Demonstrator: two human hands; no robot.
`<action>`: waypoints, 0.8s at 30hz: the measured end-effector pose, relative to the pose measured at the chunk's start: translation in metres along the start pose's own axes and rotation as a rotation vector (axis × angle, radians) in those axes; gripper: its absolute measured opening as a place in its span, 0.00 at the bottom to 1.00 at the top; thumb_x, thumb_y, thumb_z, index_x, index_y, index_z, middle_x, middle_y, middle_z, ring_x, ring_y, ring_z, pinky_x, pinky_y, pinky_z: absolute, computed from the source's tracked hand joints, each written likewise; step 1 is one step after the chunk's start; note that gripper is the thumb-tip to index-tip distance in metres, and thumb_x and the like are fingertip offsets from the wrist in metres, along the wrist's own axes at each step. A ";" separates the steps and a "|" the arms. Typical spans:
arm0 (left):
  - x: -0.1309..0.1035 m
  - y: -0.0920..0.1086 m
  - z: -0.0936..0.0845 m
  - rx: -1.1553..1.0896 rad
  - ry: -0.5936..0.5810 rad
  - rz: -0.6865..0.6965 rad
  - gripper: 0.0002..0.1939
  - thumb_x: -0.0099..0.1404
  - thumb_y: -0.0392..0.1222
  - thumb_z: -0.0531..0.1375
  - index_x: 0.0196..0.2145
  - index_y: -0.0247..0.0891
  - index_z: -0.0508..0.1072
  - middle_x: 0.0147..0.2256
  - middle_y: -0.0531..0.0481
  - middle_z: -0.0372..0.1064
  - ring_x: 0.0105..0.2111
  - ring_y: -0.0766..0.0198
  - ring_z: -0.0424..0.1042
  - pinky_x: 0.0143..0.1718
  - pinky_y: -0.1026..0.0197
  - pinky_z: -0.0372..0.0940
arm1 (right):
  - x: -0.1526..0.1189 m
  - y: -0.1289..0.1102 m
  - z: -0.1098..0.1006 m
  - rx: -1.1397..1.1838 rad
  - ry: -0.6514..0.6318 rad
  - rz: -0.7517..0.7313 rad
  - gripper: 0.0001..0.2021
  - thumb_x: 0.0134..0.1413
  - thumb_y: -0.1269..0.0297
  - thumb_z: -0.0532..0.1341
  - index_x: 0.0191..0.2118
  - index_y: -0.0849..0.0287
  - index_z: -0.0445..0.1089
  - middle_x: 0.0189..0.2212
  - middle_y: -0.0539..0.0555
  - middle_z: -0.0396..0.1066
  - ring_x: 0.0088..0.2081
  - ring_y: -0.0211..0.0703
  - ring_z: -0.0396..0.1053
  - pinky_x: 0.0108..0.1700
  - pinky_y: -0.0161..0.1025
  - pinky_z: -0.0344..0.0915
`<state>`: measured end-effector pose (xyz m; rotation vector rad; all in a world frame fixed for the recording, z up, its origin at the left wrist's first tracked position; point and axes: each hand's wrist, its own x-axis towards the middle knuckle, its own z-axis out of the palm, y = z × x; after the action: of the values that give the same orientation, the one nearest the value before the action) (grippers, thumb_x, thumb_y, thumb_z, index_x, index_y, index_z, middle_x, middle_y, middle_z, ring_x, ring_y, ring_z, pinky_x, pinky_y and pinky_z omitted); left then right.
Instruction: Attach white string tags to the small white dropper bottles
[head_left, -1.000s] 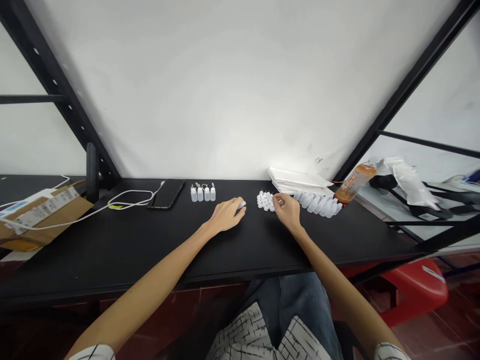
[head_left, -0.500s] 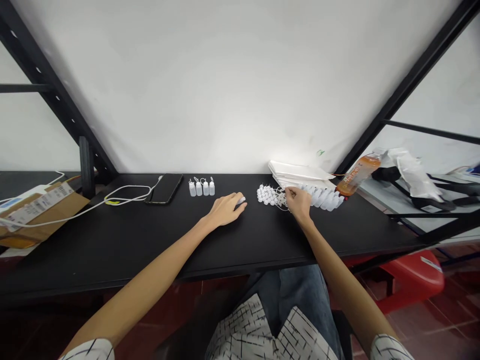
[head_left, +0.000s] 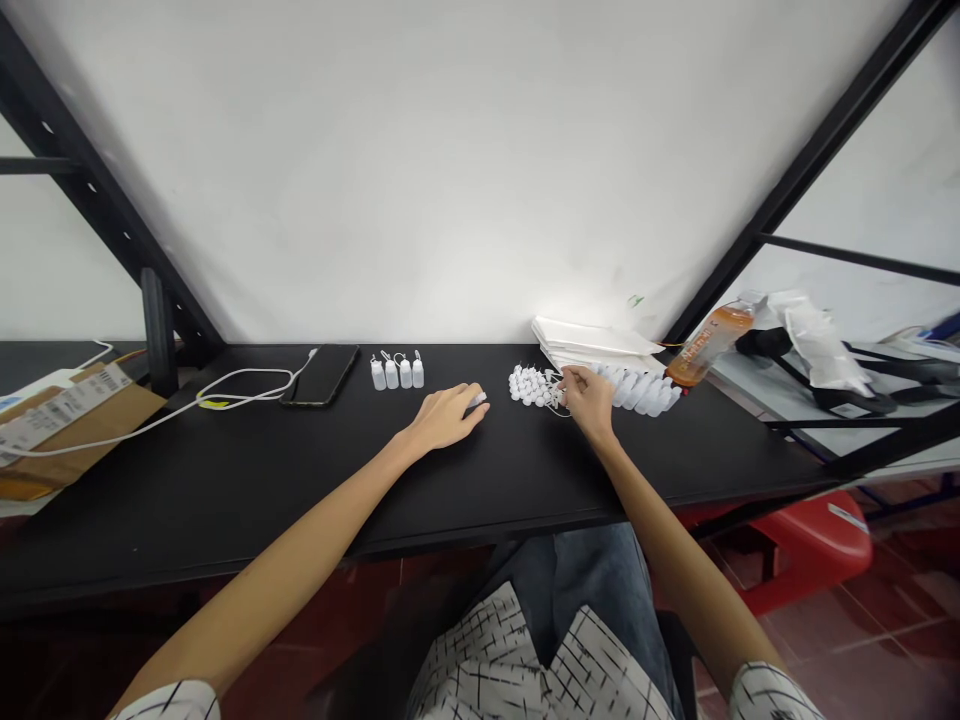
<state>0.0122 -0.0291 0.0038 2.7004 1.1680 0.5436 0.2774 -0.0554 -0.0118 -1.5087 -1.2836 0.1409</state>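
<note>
My left hand (head_left: 444, 416) rests low over the black tabletop with its thumb and fingers closed on a small white bottle (head_left: 475, 400), only partly showing. Farther right, my right hand (head_left: 591, 402) has its fingertips pinched together among white looped straps (head_left: 555, 398); what lies between them is hidden. Just left of these straps is a pile of small white caps (head_left: 529, 386). Behind and right of my right hand, several white bottles (head_left: 643, 392) lie in a slanting row. A short row of upright white bottles (head_left: 397, 374) with looped tops stands left of my left hand.
A stack of white sheets (head_left: 592, 343) lies against the wall. An orange drink bottle (head_left: 709, 348) leans at the right. Toward the left are a phone (head_left: 321, 376), a white cable (head_left: 247, 398) and a cardboard box (head_left: 90, 420). A red stool (head_left: 814, 545) stands below the table's right end.
The view has shifted slightly. My right hand has moved a little left, its fingertips nearer the caps and straps. My left hand keeps its hold on the small bottle.
</note>
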 end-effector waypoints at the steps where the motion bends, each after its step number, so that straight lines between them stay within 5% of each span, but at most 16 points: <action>1: 0.000 0.000 0.000 0.002 -0.001 0.000 0.15 0.71 0.51 0.47 0.42 0.41 0.67 0.37 0.49 0.71 0.36 0.57 0.71 0.32 0.60 0.58 | -0.001 -0.001 0.001 -0.002 -0.010 -0.010 0.18 0.57 0.54 0.55 0.39 0.64 0.74 0.25 0.56 0.74 0.18 0.40 0.66 0.26 0.39 0.63; 12: 0.000 -0.001 0.001 0.017 -0.007 0.015 0.15 0.71 0.51 0.46 0.41 0.41 0.67 0.38 0.48 0.71 0.36 0.56 0.72 0.32 0.60 0.59 | -0.002 -0.002 0.002 -0.183 0.103 -0.181 0.14 0.58 0.60 0.53 0.40 0.61 0.73 0.26 0.55 0.75 0.26 0.44 0.71 0.38 0.42 0.66; 24: 0.000 0.001 -0.002 0.020 -0.027 0.005 0.15 0.71 0.51 0.46 0.41 0.41 0.68 0.38 0.48 0.72 0.36 0.57 0.72 0.32 0.61 0.59 | -0.005 -0.003 0.001 -0.108 0.110 -0.171 0.16 0.61 0.60 0.51 0.44 0.61 0.71 0.25 0.52 0.73 0.21 0.39 0.67 0.31 0.39 0.64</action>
<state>0.0125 -0.0299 0.0058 2.7196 1.1660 0.4979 0.2732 -0.0593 -0.0128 -1.4688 -1.3419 -0.1232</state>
